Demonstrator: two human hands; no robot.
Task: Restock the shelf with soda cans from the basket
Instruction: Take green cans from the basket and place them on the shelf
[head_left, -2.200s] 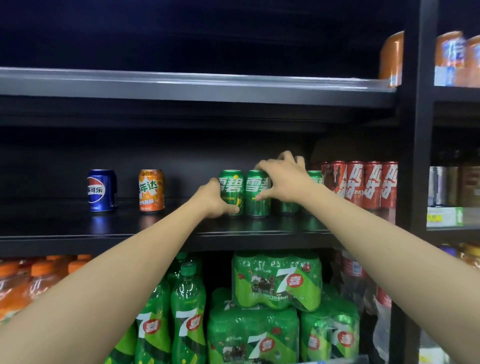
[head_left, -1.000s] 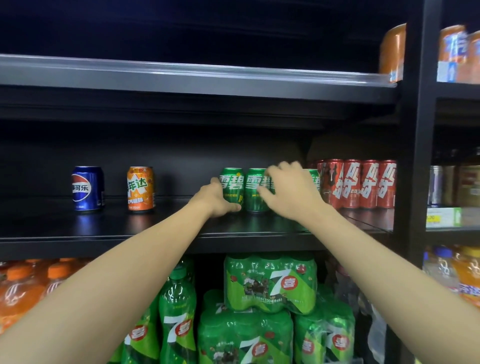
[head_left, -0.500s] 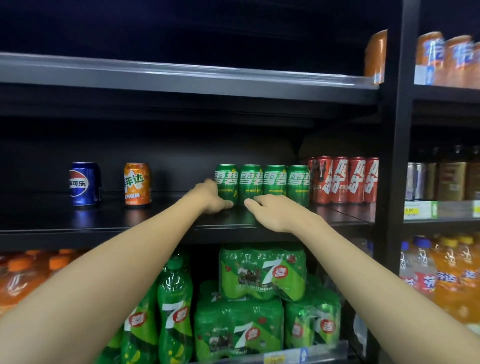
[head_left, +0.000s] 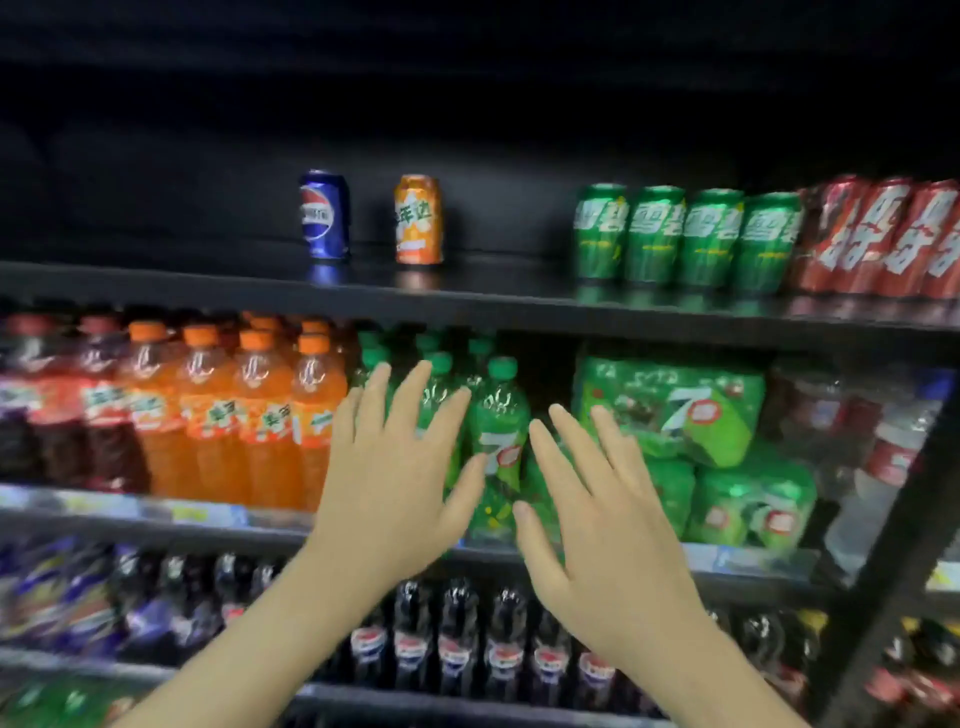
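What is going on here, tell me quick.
A person is restocking soda cans. Both the left hand and the right hand are open and empty, held in front of the bottle shelves. On the can shelf, four green cans stand in a row beside the red cans. A blue can and an orange can stand apart to the left. The basket is not in view.

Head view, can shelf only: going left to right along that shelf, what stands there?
Blue cola can → orange soda can → row of four green cans → red cans, which run off the right edge. The blue and orange cans stand apart; the green row abuts the red cans.
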